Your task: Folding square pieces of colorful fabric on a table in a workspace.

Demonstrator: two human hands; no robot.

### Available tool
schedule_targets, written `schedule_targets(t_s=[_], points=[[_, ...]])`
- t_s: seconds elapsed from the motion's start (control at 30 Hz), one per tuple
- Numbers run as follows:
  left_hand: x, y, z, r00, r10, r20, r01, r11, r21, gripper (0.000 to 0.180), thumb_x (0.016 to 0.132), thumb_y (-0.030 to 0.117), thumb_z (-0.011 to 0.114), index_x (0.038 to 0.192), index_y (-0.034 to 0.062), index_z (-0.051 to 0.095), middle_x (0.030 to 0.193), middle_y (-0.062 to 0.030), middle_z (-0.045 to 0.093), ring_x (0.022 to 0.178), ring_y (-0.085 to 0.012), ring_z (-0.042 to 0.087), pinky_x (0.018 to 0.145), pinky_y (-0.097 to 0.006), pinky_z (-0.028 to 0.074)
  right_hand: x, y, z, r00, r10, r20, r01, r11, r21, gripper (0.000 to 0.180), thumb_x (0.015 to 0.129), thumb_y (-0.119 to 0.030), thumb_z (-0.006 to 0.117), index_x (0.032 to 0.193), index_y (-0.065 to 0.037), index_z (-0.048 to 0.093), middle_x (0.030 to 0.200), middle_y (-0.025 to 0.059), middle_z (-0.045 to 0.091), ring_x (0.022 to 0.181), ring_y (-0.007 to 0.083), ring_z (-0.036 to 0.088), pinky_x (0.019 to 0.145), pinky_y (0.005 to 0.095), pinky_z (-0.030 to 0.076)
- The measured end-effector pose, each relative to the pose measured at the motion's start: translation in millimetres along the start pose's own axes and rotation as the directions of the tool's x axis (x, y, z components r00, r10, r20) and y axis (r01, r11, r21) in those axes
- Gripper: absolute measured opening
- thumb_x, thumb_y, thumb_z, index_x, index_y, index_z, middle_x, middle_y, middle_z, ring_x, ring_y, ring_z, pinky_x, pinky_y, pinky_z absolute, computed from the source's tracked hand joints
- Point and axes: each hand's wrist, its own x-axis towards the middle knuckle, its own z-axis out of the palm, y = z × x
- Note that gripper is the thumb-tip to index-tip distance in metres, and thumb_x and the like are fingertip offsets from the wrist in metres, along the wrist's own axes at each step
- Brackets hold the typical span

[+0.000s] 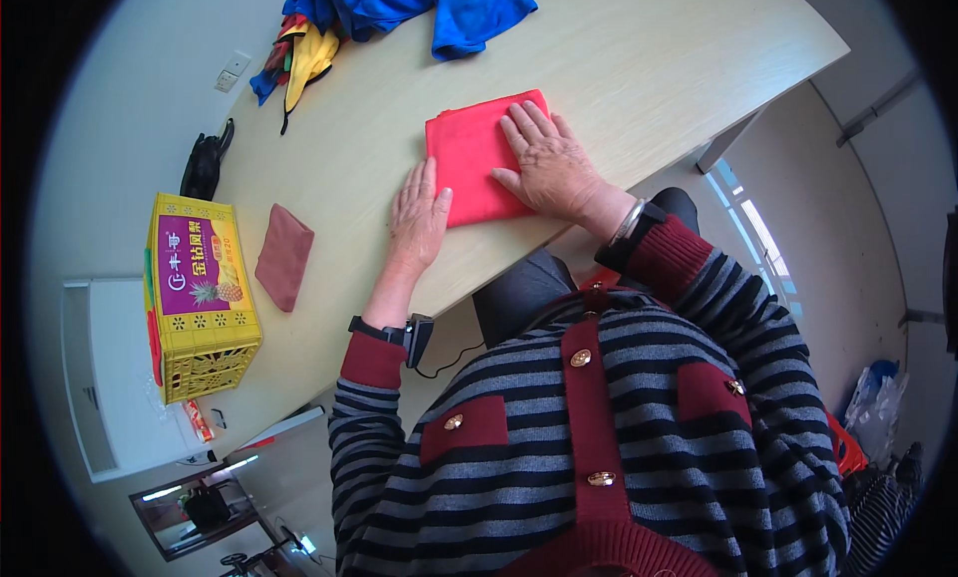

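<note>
A bright red cloth (473, 168), folded into a flat, near-square shape, lies on the pale wooden table (639, 58) close to its front edge. My right hand (549, 166) rests flat on the cloth's right part, fingers stretched out and thumb pointing left. Along the cloth's left edge lies my left hand (417, 218), its fingers straight and pointing away from me, the thumb touching the cloth. Neither hand grips anything. A smaller folded dusty-pink cloth (284, 257) lies to the left, apart from both hands.
A yellow carton with a purple panel and pineapple picture (205, 288) stands at the table's left side. Behind it is a black object (207, 163). Blue fabric (479, 16) is heaped at the far edge, beside yellow cloth (311, 56). A plastic bag (876, 402) lies lower right.
</note>
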Motion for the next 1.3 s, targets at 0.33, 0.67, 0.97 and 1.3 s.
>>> schedule_targets(t_s=[0.33, 0.67, 0.97, 1.3], points=[[66, 30, -3, 0.957, 0.255, -0.138, -0.223, 0.952, 0.21, 0.062, 0.104, 0.046, 0.038, 0.153, 0.0089, 0.035, 0.158, -0.0152, 0.034, 0.147, -0.0334, 0.028, 0.12, -0.05, 0.021, 23, -7, 1, 0.988, -0.156, 0.012, 0.157, 0.986, -0.05, 0.072, 0.098, -0.052, 0.045, 0.151, -0.004, 0.038, 0.158, 0.0187, 0.034, 0.149, 0.0352, 0.026, 0.122, 0.0472, 0.018], [83, 9, 26, 0.995, 0.067, -0.075, -0.069, 0.997, -0.018, 0.063, 0.105, 0.046, 0.036, 0.155, 0.0083, 0.031, 0.161, -0.0157, 0.028, 0.149, -0.0315, 0.024, 0.122, -0.043, 0.019, 34, -1, 10, 0.996, -0.088, 0.034, 0.089, 0.996, -0.018, 0.073, 0.099, -0.055, 0.044, 0.151, -0.004, 0.039, 0.158, 0.0189, 0.034, 0.149, 0.0355, 0.026, 0.122, 0.0464, 0.018], [33, -6, 10, 0.999, 0.046, -0.011, -0.047, 0.993, -0.107, 0.07, 0.102, 0.051, 0.041, 0.157, 0.0098, 0.024, 0.16, -0.0197, 0.027, 0.148, -0.0356, 0.027, 0.122, -0.046, 0.019, 10, 26, -1, 1.0, -0.026, 0.016, 0.026, 1.0, 0.0, 0.068, 0.101, -0.052, 0.043, 0.153, -0.008, 0.036, 0.157, 0.0179, 0.035, 0.148, 0.0352, 0.027, 0.122, 0.0464, 0.018], [-1, -18, -19, 0.974, 0.121, 0.194, -0.098, 0.987, -0.126, 0.081, 0.099, 0.059, 0.044, 0.159, 0.0104, 0.019, 0.161, -0.0231, 0.023, 0.152, -0.0338, 0.017, 0.123, -0.045, 0.012, -4, 39, -12, 0.997, 0.036, 0.066, -0.042, 0.995, 0.094, 0.061, 0.102, -0.046, 0.042, 0.153, -0.012, 0.036, 0.155, 0.0196, 0.037, 0.146, 0.0357, 0.03, 0.122, 0.0469, 0.02]])
